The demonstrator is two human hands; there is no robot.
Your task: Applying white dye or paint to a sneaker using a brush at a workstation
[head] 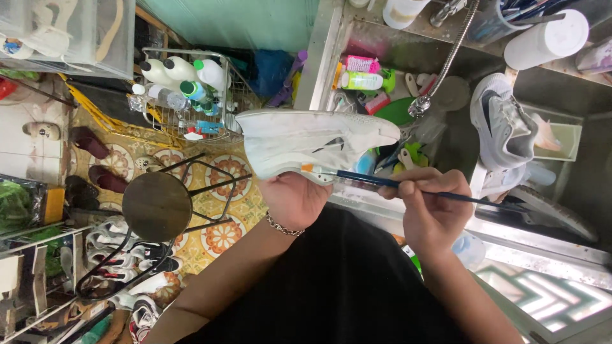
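My left hand (294,199) holds a white sneaker (312,141) from below, sole side toward me, toe pointing right. A chain bracelet circles that wrist. My right hand (432,202) grips a thin blue-handled paintbrush (395,184). The brush's orange ferrule and tip touch the sneaker's lower edge near the sole, just above my left fingers. Both hands are in the middle of the head view, over my dark lap.
A metal sink (574,223) with a hose tap (440,76), bottles and tools lies to the right, with another grey-white sneaker (503,127) on its rim. A round stool (156,205), a wire basket of bottles (185,89) and shoe racks (38,267) stand left.
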